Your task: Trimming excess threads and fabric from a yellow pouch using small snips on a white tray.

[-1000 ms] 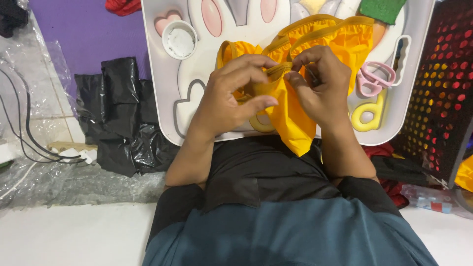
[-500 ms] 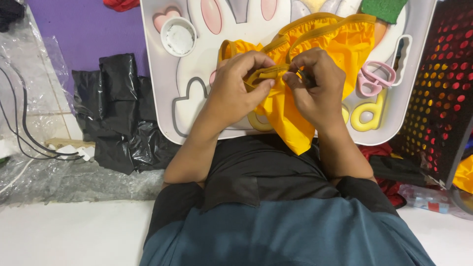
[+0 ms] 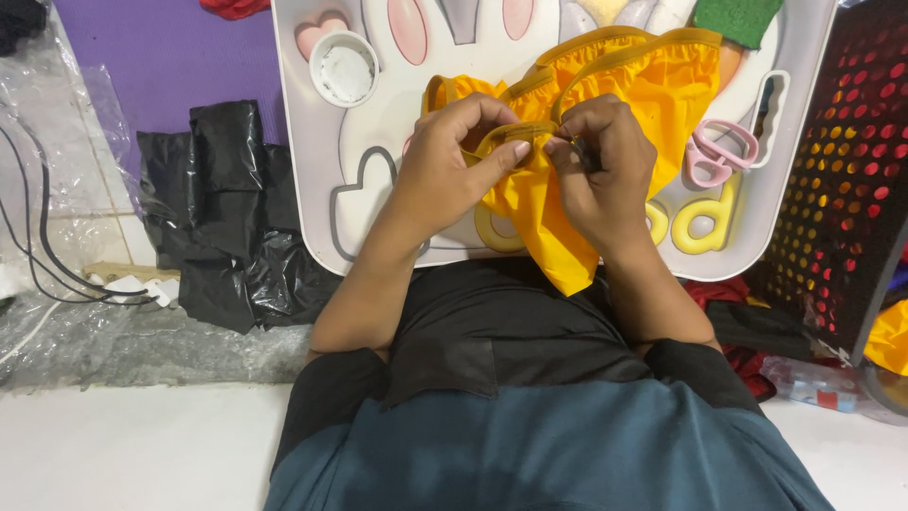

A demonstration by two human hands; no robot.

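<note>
Over the white tray (image 3: 312,142), both hands work one yellow cloth (image 3: 662,95). Left hand (image 3: 449,166): fingers curled, thumb and forefinger pinching the gathered elastic edge of the cloth. Right hand (image 3: 601,175): fingers pressed together, pinching the same edge just beside the left thumb; something thin and dark shows between its fingertips, too small to identify. The hands nearly touch.

The cloth lies bunched on the tray; its top part spreads toward the tray's far right, and a pointed flap hangs down past the tray's near edge onto the person's lap.

On the tray:
- small white round cup (image 3: 344,68), far left, well apart from the hands
- pink scissors (image 3: 716,151), just right of the right hand, touching the cloth's edge
- yellow letter shape (image 3: 705,222), near right, below the scissors
- green piece (image 3: 738,19) at the far right corner

Left of the tray: crumpled black plastic bags (image 3: 227,208) on the floor, a purple mat (image 3: 161,66) behind them, cables (image 3: 43,246) further left. Right of the tray: black perforated panel (image 3: 842,189) with red showing through its holes.
</note>
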